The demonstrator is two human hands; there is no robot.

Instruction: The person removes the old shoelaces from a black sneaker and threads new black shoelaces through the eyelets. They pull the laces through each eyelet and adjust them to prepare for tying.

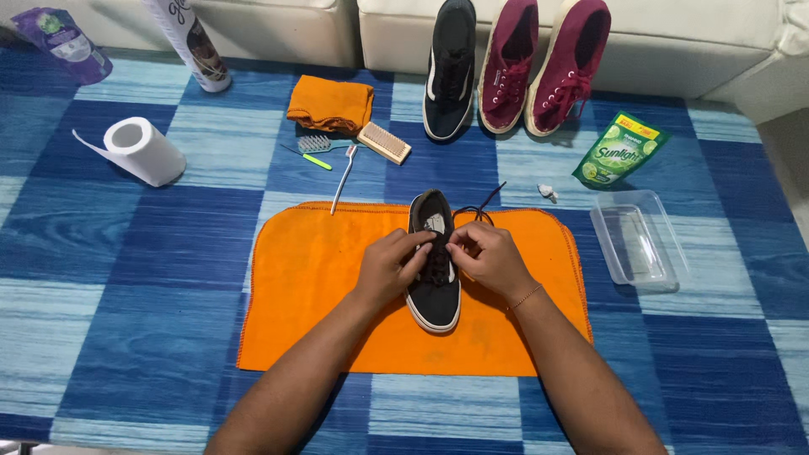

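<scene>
A black sneaker [435, 297] with a white sole lies on an orange cloth [320, 278], toe toward me. My left hand [392, 265] rests on the shoe's left side over the laces. My right hand [489, 257] pinches the black shoelace [482, 206] at the eyelets; a loose lace end trails up to the right past the cloth's edge.
At the back stand a second black sneaker [449, 72] and two maroon sneakers [543, 63] against a white sofa. A folded orange cloth [330, 103], brushes [383, 141], a toothbrush [344, 179], a paper roll [145, 150], a spray can [195, 46], a green pouch [620, 150] and a clear tray [638, 240] lie on the blue checked rug.
</scene>
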